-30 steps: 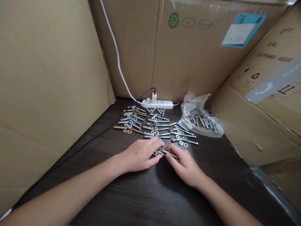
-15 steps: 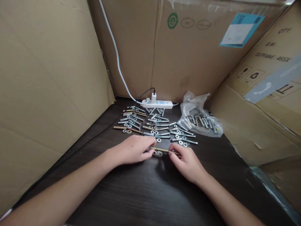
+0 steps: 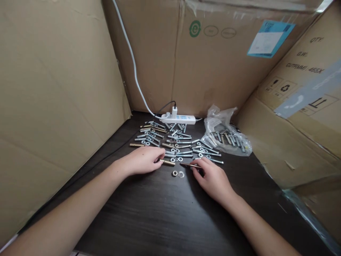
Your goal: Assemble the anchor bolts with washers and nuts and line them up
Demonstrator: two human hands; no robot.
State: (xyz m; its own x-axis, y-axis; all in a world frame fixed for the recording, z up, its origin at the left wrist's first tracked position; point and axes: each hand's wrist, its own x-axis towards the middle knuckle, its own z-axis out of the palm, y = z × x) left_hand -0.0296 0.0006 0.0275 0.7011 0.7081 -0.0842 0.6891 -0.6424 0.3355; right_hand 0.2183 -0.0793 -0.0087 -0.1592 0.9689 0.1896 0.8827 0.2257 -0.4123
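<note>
Brown-black tabletop [image 3: 144, 220]: closest to me on the head feed, wood-look, running off toward 6 o'clock.
Nut [image 3: 174, 173] + washer [image 3: 181, 174]: loose, side by side; calling that pair my clock centre.
Right hand [image 3: 211, 179]: 3 o'clock, fingers closed round a dark rod [image 3: 188, 164], tip poking toward 9. Its other end is hidden in my grip, so can't tell what's there.
Left hand [image 3: 141, 160]: 10 o'clock, narrow pinch at the outer end of a gold-coloured sleeve [image 3: 168, 163].
Rod/sleeve gap: small, not touching. My read on the step: separating the parts and laying them out.
Next move: imo calls for a low, soft release, the sleeve looks like a roller.
Bolt rows [image 3: 183, 142]: 12 o'clock, nuts and washers mixed in.
Plastic bag [image 3: 213, 119]: 2 o'clock, more bolts inside.
Power strip [image 3: 188, 118]: 12, farther back.
</note>
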